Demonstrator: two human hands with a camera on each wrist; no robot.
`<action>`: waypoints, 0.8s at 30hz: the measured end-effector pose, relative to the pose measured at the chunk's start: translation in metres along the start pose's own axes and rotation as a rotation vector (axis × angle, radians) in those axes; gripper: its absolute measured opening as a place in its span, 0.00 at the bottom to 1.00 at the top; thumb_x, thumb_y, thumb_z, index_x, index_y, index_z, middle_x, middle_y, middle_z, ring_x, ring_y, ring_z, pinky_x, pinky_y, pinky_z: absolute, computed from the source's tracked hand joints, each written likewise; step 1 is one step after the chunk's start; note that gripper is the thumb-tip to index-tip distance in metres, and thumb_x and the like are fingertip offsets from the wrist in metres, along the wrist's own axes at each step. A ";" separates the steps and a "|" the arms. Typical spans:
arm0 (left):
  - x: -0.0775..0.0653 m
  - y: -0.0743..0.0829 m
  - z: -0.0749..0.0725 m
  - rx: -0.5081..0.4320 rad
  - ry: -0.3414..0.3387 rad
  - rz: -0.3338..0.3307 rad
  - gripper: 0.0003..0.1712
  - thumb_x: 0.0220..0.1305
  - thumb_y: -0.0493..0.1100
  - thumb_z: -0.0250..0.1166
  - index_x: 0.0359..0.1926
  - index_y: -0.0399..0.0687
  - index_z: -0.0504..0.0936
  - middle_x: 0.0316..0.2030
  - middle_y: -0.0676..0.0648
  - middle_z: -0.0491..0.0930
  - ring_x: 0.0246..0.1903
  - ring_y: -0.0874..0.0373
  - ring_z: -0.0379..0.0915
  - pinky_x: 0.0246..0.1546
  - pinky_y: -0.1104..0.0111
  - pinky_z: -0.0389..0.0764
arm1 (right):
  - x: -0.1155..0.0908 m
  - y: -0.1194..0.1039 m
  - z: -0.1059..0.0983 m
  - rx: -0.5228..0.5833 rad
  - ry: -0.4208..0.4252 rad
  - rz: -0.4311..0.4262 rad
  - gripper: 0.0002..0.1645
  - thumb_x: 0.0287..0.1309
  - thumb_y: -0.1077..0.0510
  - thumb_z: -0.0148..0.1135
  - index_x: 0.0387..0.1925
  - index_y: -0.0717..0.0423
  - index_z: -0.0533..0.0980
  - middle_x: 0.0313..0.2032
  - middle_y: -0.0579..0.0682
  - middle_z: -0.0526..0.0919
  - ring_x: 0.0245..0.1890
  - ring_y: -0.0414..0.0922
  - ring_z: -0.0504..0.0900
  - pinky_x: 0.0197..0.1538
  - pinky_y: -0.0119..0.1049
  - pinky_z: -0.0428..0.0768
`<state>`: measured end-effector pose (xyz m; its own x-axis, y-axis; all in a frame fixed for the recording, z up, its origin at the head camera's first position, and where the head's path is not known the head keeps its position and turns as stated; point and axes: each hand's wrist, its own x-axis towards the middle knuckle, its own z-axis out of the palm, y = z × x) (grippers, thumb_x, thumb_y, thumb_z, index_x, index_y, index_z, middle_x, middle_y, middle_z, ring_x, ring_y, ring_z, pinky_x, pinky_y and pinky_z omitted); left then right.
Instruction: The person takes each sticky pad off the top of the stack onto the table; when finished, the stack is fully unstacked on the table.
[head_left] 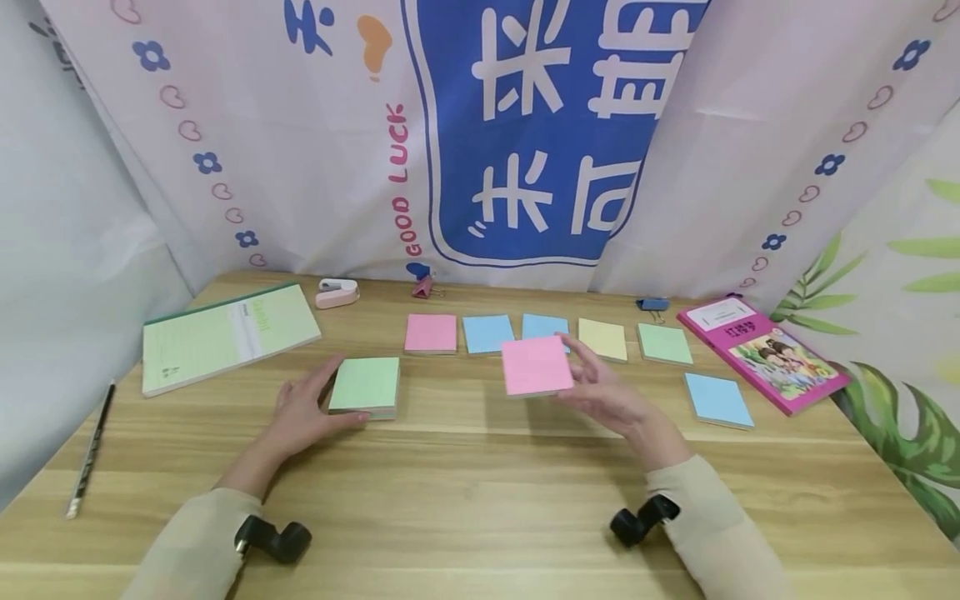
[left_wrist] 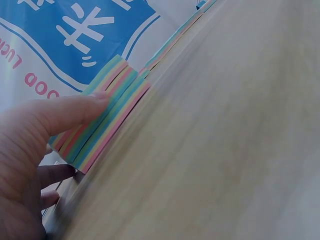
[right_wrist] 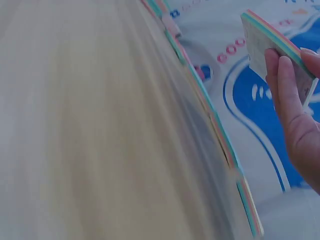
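My left hand (head_left: 307, 408) holds a stack of sticky note pads (head_left: 365, 385), green on top, which stands on the table left of the middle. In the left wrist view, the thumb lies along the striped edges of the stack (left_wrist: 112, 107), with other fingers at its far side. Above the table, my right hand (head_left: 603, 392) pinches a pink-topped sticky note pad (head_left: 536, 365) by its right side. Seen from the right wrist, two fingers press the pale underside of that pad (right_wrist: 257, 47), and its edge is striped in several colours.
Behind the hands runs a row of pads: pink (head_left: 431, 333), blue (head_left: 488, 332), another blue (head_left: 545, 325), yellow (head_left: 602, 338) and green (head_left: 664, 343). A blue pad (head_left: 718, 400) and a book (head_left: 765, 354) lie right; a notepad (head_left: 225, 337), stapler (head_left: 337, 293) and pencil (head_left: 92, 450) lie left. Binder clips (head_left: 652, 306) sit behind.
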<state>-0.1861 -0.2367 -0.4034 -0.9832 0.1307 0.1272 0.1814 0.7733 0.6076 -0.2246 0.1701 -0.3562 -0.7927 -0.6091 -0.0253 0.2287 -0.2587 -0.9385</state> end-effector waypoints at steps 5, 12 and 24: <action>-0.001 -0.001 0.001 0.004 0.001 -0.008 0.56 0.40 0.62 0.65 0.64 0.40 0.50 0.59 0.30 0.52 0.57 0.34 0.44 0.51 0.42 0.31 | -0.038 -0.006 -0.043 0.033 0.088 0.005 0.52 0.47 0.80 0.45 0.65 0.49 0.33 0.52 0.56 0.63 0.45 0.49 0.73 0.52 0.44 0.64; 0.000 0.000 0.000 0.001 0.003 -0.007 0.56 0.40 0.62 0.66 0.63 0.39 0.50 0.59 0.30 0.52 0.57 0.35 0.45 0.51 0.41 0.31 | -0.074 -0.013 -0.083 0.051 0.156 -0.017 0.53 0.49 0.79 0.45 0.64 0.48 0.27 0.50 0.52 0.65 0.44 0.48 0.74 0.47 0.37 0.71; -0.001 0.004 -0.004 0.028 0.010 -0.004 0.55 0.40 0.62 0.66 0.63 0.40 0.51 0.58 0.31 0.54 0.56 0.34 0.45 0.51 0.41 0.32 | -0.089 0.000 -0.116 -0.006 0.225 0.036 0.54 0.49 0.80 0.43 0.63 0.49 0.23 0.63 0.64 0.30 0.47 0.45 0.72 0.48 0.37 0.70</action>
<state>-0.1839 -0.2359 -0.3979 -0.9837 0.1212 0.1331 0.1767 0.7910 0.5858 -0.2195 0.3110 -0.3941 -0.8905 -0.4346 -0.1344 0.2561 -0.2346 -0.9378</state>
